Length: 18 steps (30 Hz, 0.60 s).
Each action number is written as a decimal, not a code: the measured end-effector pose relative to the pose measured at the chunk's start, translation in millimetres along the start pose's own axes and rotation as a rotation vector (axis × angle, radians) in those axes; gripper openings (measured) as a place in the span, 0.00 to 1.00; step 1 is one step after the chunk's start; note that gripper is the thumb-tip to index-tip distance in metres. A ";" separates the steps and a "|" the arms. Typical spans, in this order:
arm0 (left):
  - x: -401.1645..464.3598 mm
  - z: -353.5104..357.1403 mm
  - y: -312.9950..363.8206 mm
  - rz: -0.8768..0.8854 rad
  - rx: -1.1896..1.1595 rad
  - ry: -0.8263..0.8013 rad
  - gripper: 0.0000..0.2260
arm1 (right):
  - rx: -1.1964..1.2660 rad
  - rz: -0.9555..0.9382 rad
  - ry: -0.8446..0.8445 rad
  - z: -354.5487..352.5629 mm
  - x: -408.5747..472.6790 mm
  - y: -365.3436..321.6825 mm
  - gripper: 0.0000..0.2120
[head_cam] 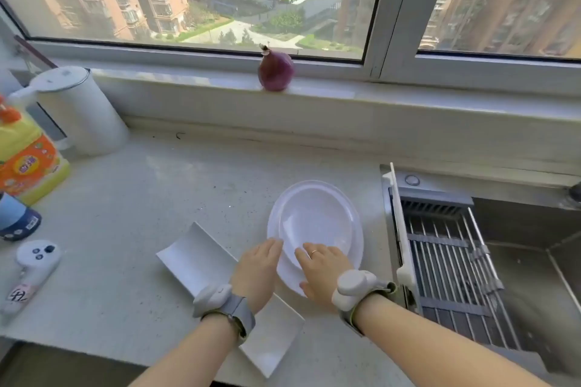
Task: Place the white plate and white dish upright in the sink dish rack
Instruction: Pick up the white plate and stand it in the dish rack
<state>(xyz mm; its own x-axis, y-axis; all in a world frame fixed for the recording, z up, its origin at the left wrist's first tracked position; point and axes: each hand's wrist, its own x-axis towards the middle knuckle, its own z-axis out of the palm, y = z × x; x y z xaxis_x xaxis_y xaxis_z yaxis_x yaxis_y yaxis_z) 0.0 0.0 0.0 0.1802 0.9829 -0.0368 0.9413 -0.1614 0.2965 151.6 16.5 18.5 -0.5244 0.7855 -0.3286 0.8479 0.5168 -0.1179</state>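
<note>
Plate [315, 223] sits on worktop [132, 229], stacked on second oval one, just left of rack [452, 264]. Dish [201, 261] partly under our left arm. Left hand [257, 270] and right hand [323, 270] both released, flat at plate's near rim, grasping nothing. We'd say pinch top plate only, tip upright, slot between bars.

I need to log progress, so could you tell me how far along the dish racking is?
Nothing is racked yet: the sink dish rack holds no dishes. In hand: the left hand and right hand rest open on the stacked oval white plates on the counter. Left: lifting a plate and the rectangular white dish, then standing both upright in the rack.
</note>
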 end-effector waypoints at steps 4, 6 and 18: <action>23.8 -0.6 -6.9 -0.262 -0.359 -0.105 0.19 | -0.020 0.071 -0.046 16.9 6.7 -5.0 0.30; 33.2 2.0 -11.1 -0.381 -0.458 -0.113 0.17 | -0.029 0.083 -0.080 23.3 6.7 -4.9 0.31; 58.5 30.3 -16.0 -0.759 -0.921 -0.272 0.09 | -0.104 0.184 -0.055 44.7 3.8 0.3 0.31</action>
<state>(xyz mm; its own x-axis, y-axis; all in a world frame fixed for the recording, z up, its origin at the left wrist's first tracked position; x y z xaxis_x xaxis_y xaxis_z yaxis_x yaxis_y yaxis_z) 4.2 57.5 -35.8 -0.1688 0.7319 -0.6602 0.2992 0.6763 0.6732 153.4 4.4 -24.7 -0.3546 0.8514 -0.3865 0.9148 0.4014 0.0450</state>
